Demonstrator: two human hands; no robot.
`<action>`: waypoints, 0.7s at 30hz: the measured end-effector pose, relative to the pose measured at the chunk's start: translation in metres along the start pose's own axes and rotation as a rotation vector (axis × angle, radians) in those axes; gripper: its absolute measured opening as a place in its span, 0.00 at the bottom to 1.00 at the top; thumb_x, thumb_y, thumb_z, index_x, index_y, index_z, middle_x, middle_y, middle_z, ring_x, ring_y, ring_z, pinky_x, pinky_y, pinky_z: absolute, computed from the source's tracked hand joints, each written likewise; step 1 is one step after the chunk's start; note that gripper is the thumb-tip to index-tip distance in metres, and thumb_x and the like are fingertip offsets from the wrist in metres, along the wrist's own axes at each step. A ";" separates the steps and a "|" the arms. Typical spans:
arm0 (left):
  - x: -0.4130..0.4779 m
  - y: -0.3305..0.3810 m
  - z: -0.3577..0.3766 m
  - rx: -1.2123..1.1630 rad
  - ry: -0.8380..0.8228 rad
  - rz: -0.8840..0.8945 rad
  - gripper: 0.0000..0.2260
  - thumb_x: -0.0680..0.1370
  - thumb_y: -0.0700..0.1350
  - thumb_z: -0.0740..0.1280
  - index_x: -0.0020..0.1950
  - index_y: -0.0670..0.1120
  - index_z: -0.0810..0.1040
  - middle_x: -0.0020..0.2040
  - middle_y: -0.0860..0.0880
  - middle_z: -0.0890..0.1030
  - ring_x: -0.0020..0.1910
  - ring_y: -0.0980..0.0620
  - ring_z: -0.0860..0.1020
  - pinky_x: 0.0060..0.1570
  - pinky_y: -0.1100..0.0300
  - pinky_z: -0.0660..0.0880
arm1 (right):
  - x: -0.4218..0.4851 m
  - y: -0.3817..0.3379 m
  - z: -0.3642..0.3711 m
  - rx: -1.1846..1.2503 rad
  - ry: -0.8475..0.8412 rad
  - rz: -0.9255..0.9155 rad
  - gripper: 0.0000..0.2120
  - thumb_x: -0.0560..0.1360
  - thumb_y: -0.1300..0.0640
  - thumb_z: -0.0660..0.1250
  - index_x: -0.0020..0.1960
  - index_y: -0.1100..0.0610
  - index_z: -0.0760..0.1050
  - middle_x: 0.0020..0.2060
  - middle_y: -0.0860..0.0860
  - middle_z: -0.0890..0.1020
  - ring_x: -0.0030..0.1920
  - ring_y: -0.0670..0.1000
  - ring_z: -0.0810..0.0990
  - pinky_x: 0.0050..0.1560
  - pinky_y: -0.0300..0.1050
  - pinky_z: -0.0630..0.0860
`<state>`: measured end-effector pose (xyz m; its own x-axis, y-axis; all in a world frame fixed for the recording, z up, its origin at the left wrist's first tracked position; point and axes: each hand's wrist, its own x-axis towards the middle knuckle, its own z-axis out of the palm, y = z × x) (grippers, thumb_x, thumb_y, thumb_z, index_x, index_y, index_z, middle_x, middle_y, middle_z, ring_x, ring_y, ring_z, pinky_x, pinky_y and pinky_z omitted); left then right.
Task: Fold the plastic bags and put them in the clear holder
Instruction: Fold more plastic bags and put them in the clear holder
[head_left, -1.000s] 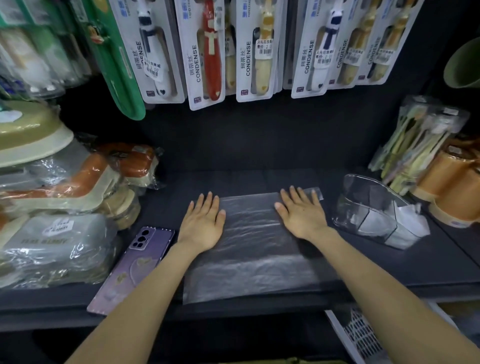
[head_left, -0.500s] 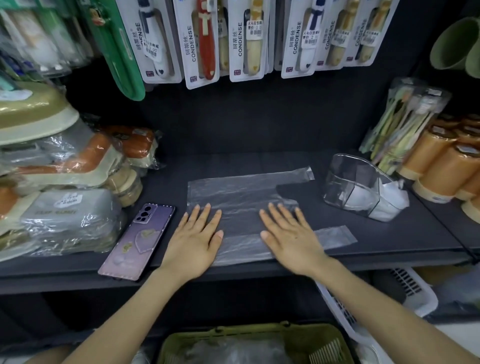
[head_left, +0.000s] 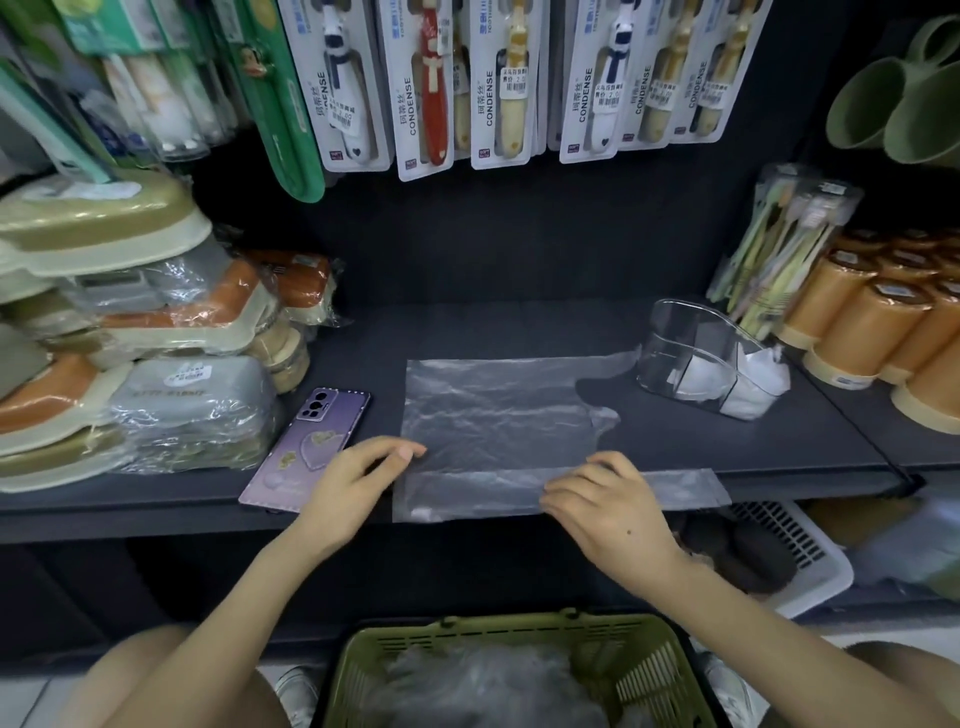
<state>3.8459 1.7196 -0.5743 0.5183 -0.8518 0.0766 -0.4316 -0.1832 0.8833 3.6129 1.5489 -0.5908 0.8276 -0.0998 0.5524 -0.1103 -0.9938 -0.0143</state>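
You are looking down at a dark shop shelf (head_left: 769, 447). A thin, clear plastic bag (head_left: 493, 410) lies flat on the middle of it, reaching from mid-shelf to the front edge. One handle strip points right along the back, and another runs right along the front edge.

Your left hand (head_left: 358, 483) sits at the bag's near left corner with its fingers curled. The thumb and forefinger come together on the bag's left edge, pinching it. Your right hand (head_left: 608, 509) is on the front strip of the bag, fingers bent with the tips down on the plastic. The thumb is hidden, so I cannot tell whether this hand grips the bag or only rests on it.

The clear holder (head_left: 675, 343) stands on the shelf to the right of the bag, and the tip of the back handle strip reaches it. Folded white bags already sit inside.

A purple phone (head_left: 311, 447) lies just left of the bag, partly under your left hand. Below the shelf, a green basket (head_left: 519, 631) holds loose crumpled plastic.
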 end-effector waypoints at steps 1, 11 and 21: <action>-0.006 0.001 -0.002 -0.038 -0.006 0.003 0.20 0.73 0.67 0.63 0.49 0.53 0.82 0.52 0.60 0.83 0.55 0.62 0.78 0.55 0.73 0.69 | -0.001 -0.004 -0.005 0.031 -0.002 0.036 0.08 0.75 0.55 0.65 0.41 0.53 0.83 0.39 0.45 0.84 0.39 0.48 0.81 0.50 0.45 0.70; -0.010 0.002 -0.008 -0.257 0.122 -0.196 0.33 0.65 0.77 0.55 0.52 0.53 0.80 0.48 0.60 0.84 0.53 0.67 0.77 0.58 0.72 0.67 | 0.080 0.008 -0.074 0.685 -0.374 0.653 0.07 0.75 0.62 0.70 0.39 0.61 0.83 0.33 0.45 0.84 0.37 0.40 0.81 0.48 0.36 0.75; 0.012 0.016 0.020 0.220 0.395 -0.160 0.18 0.81 0.52 0.60 0.67 0.44 0.66 0.40 0.46 0.81 0.43 0.43 0.77 0.42 0.52 0.70 | 0.150 0.049 -0.009 0.456 -0.669 0.609 0.06 0.75 0.59 0.67 0.43 0.56 0.83 0.40 0.45 0.83 0.47 0.48 0.82 0.54 0.49 0.78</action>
<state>3.8304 1.6964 -0.5689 0.8136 -0.5603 0.1553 -0.4472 -0.4324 0.7830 3.7265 1.4857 -0.5013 0.8547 -0.4636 -0.2335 -0.5114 -0.6748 -0.5322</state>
